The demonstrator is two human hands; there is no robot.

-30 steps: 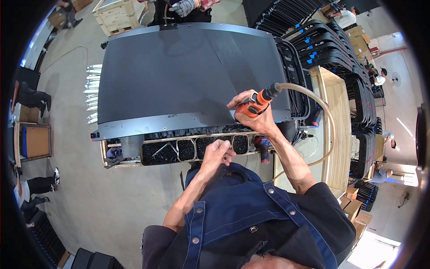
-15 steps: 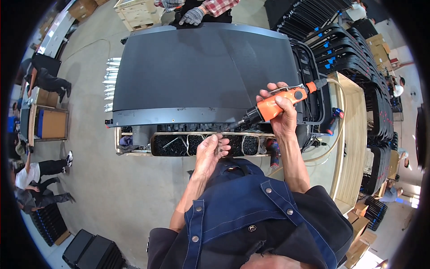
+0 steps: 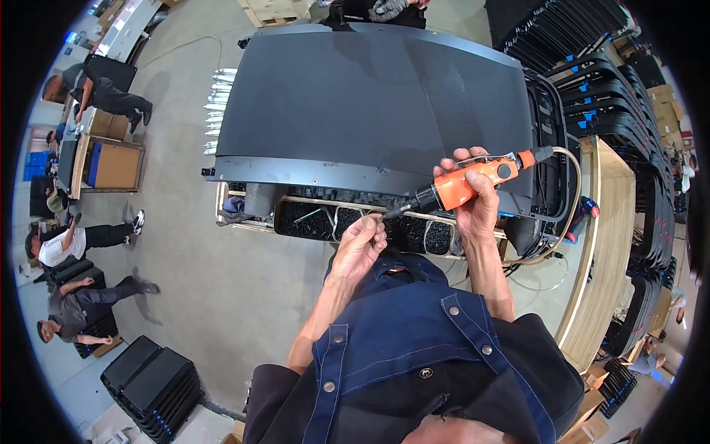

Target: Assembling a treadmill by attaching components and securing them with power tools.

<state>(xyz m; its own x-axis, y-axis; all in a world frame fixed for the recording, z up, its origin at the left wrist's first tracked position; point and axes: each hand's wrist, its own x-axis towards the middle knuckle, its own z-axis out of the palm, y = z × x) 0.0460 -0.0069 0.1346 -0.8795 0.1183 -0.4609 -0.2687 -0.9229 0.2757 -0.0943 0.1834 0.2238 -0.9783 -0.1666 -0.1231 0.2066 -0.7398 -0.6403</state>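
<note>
My right hand (image 3: 481, 211) is closed around an orange air screwdriver (image 3: 460, 189) whose black nose slants down to the left. At the driver's tip, my left hand (image 3: 361, 243) pinches its thumb and fingers together; what they hold is too small to make out. Both hands are over the near edge of a large dark panel (image 3: 355, 103) with a grey metal border. Below them sits a long divided bin (image 3: 279, 220) filled with small black fasteners, partly covered by my left hand. A thin metal tool (image 3: 305, 216) lies on the fasteners.
From the driver, a pale air hose (image 3: 575, 189) curves down the right side. A long wooden crate (image 3: 592, 259) stands right, with stacked black frames (image 3: 614, 111) beyond. Silver rods (image 3: 219, 103) stick out left. A co-worker's gloved hand (image 3: 388, 9) is at the panel's far edge.
The whole view has shifted, so the panel and bin appear further right and higher. My left fingers have come up to the driver's tip. The right hand keeps its grip.
</note>
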